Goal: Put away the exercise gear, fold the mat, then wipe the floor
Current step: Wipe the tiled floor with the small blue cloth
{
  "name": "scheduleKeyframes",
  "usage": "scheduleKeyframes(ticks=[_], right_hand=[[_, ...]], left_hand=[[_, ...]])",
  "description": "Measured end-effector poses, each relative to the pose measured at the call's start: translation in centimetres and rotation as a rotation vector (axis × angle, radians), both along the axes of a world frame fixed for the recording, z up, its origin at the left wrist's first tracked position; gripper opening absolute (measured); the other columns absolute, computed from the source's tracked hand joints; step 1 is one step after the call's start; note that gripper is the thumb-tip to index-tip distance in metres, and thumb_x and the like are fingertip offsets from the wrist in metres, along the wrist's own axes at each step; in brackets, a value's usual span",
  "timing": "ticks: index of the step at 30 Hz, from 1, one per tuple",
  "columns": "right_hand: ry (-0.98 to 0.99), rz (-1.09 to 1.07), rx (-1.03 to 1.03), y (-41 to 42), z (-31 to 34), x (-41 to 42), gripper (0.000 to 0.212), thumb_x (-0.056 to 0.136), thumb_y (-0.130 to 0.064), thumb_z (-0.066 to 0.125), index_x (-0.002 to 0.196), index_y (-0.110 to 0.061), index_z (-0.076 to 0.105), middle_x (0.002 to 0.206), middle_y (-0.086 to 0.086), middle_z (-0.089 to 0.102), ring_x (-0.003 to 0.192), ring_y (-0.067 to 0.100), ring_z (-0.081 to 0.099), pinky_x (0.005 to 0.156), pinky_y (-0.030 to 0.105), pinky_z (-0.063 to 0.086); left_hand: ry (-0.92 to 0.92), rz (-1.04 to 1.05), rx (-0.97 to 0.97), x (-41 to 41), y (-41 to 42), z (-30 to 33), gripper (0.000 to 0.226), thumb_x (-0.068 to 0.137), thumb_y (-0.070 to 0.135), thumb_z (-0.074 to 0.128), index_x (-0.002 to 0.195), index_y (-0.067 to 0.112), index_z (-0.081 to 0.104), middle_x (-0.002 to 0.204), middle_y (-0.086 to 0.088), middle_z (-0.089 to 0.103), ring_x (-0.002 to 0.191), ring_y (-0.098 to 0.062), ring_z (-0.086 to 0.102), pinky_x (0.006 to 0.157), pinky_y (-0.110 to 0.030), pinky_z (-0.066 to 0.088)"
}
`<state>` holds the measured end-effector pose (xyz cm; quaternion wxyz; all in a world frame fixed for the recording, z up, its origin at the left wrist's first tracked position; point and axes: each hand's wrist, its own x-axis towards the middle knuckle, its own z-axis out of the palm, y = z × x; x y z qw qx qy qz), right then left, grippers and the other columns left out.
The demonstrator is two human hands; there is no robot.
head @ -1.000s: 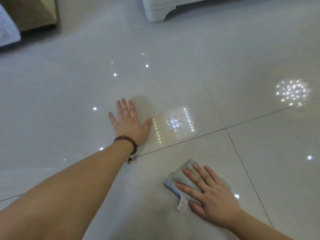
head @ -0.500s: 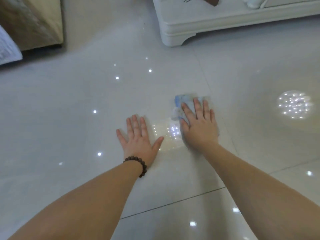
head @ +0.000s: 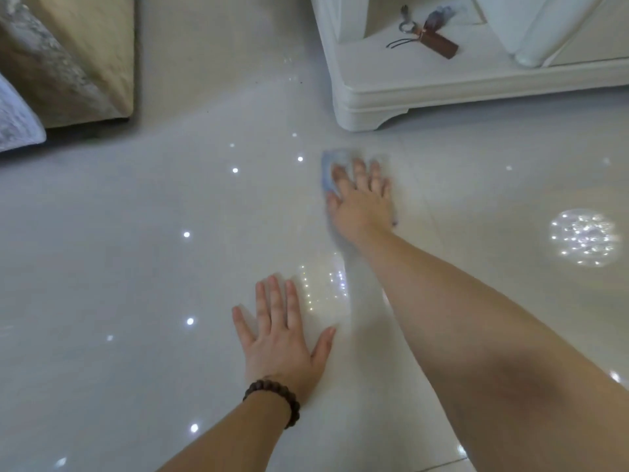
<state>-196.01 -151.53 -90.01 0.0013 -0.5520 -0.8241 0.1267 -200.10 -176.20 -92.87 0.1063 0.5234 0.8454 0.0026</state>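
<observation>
The right hand [head: 360,195] pressed flat on the blue cloth [head: 328,170] near the white cabinet's corner [head: 357,110], the left hand [head: 280,338] lay open on the floor [head: 136,267], so wiping probably needed another push.

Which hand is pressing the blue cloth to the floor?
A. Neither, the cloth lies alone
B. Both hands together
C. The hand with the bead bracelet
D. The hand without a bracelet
D: the bare-wristed right hand lies flat on the blue cloth, while the braceleted left hand rests on bare floor.
</observation>
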Motion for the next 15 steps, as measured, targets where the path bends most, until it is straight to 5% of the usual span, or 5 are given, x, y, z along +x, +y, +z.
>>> scheduleKeyframes(ticks=[2, 4, 7, 9, 15], right_hand=[[0.010, 0.516, -0.019, -2.4, 0.1, 0.2, 0.051, 0.095, -0.050, 0.032, 0.146, -0.040, 0.028, 0.159, -0.004, 0.011, 0.147, 0.023, 0.001, 0.116, 0.044, 0.005], [-0.009, 0.560, 0.035, -0.1, -0.1, 4.7, 0.055, 0.093, -0.053, 0.023, 0.146, -0.039, 0.027, 0.158, -0.005, 0.017, 0.146, 0.021, 0.010, 0.115, 0.042, 0.010], [0.036, -0.319, 0.054, 4.2, -0.3, 13.3, 0.055, 0.095, -0.045, 0.022, 0.149, -0.031, 0.025, 0.159, 0.003, 0.013, 0.146, 0.026, 0.007, 0.115, 0.042, 0.008], [0.023, -0.629, 0.036, 1.4, -0.3, 13.5, 0.054, 0.097, -0.043, 0.029, 0.149, -0.028, 0.024, 0.159, 0.008, 0.011, 0.146, 0.031, 0.004, 0.116, 0.045, 0.005], [0.049, 0.455, 0.097, -12.6, -1.1, 14.8, 0.050, 0.092, -0.045, 0.037, 0.141, -0.036, 0.041, 0.154, 0.002, 0.031, 0.144, 0.025, 0.022, 0.115, 0.043, 0.019]], left_hand=[[-0.004, 0.007, -0.019, 0.0, 0.0, 0.2, 0.087, 0.091, 0.071, 0.017, 0.154, 0.011, 0.014, 0.161, -0.011, 0.015, 0.149, -0.026, 0.009, 0.113, -0.063, 0.011], [-0.007, 0.014, -0.019, 0.0, 0.0, 0.2, 0.088, 0.091, 0.072, 0.015, 0.154, 0.011, 0.013, 0.161, -0.010, 0.012, 0.149, -0.026, 0.007, 0.113, -0.063, 0.010], [-0.003, 0.017, -0.039, 0.1, -0.1, 0.3, 0.089, 0.090, 0.073, 0.010, 0.155, 0.012, 0.004, 0.162, -0.007, 0.001, 0.150, -0.023, -0.004, 0.115, -0.061, 0.004], [0.003, 0.012, -0.069, 0.1, -0.1, 0.4, 0.089, 0.089, 0.074, 0.006, 0.154, 0.014, -0.006, 0.161, -0.006, -0.009, 0.149, -0.022, -0.013, 0.116, -0.060, -0.003], [-0.013, 0.016, -0.099, 0.2, -0.1, 1.1, 0.088, 0.085, 0.074, 0.000, 0.150, 0.018, -0.018, 0.160, -0.005, -0.018, 0.147, -0.022, -0.021, 0.115, -0.059, -0.010]])
